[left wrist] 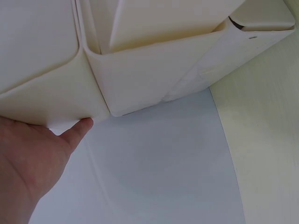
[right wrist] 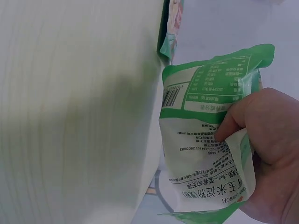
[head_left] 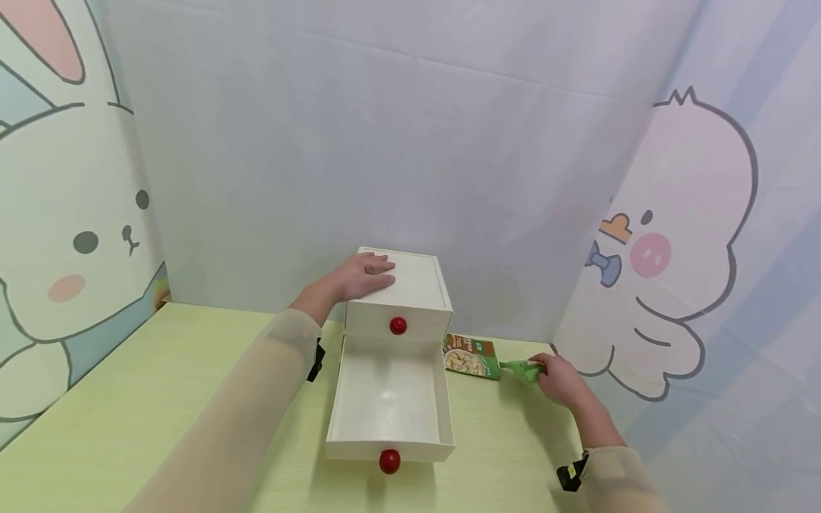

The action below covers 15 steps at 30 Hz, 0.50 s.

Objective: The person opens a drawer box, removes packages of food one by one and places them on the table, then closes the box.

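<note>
A small white drawer cabinet (head_left: 413, 281) stands at the back of the table, its lower drawer (head_left: 385, 410) pulled out with nothing inside. My left hand (head_left: 360, 278) rests on the cabinet's top near the left edge; the left wrist view shows the thumb against the white side. To the right of the cabinet, my right hand (head_left: 559, 379) grips a green and white bag of corn starch (right wrist: 201, 154). The right wrist view shows the bag's printed side, with fingers (right wrist: 238, 114) folded over its edge. Between cabinet and hand lies a brown and green food packet (head_left: 471, 356).
Red round knobs sit on the upper drawer (head_left: 368, 318) and the lower one. A pale yellow-green table (head_left: 205, 377) extends to both sides. Behind it hangs a light grey curtain (head_left: 288, 157), with cartoon-printed panels left and right.
</note>
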Available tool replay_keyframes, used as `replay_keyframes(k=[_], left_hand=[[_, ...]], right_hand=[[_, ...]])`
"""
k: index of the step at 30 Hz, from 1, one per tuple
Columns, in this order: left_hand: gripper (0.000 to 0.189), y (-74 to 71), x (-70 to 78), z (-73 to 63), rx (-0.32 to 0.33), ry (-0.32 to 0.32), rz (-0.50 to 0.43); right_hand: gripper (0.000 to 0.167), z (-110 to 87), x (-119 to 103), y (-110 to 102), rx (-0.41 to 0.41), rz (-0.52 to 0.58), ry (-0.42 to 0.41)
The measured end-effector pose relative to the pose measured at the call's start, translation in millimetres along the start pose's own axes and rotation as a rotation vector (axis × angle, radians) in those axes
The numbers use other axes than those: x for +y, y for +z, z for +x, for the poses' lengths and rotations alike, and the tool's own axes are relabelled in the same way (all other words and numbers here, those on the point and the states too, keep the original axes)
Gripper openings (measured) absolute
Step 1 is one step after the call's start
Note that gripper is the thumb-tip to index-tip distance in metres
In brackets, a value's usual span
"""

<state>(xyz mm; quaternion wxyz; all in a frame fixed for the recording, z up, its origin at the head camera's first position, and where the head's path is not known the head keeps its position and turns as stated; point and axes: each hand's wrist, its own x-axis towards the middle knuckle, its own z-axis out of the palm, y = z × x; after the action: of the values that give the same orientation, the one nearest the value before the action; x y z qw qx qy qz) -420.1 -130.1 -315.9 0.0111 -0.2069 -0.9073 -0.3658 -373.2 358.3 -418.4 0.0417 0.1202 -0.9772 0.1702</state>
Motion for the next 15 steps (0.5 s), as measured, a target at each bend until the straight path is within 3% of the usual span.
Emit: replay_keyframes(k=[8,15], left_hand=[[0.062,0.3,0.4,0.8,0.002,-0.001,0.006],[0.061,-0.3,1.0,0.6,0.0,-0.008,-0.006]], right_hand=[[0.038,2.8,13.3,6.9,-0.038,-0.026,0.025],[0.033,0.7,14.8,12.8,0.055,-0.167,-0.004]])
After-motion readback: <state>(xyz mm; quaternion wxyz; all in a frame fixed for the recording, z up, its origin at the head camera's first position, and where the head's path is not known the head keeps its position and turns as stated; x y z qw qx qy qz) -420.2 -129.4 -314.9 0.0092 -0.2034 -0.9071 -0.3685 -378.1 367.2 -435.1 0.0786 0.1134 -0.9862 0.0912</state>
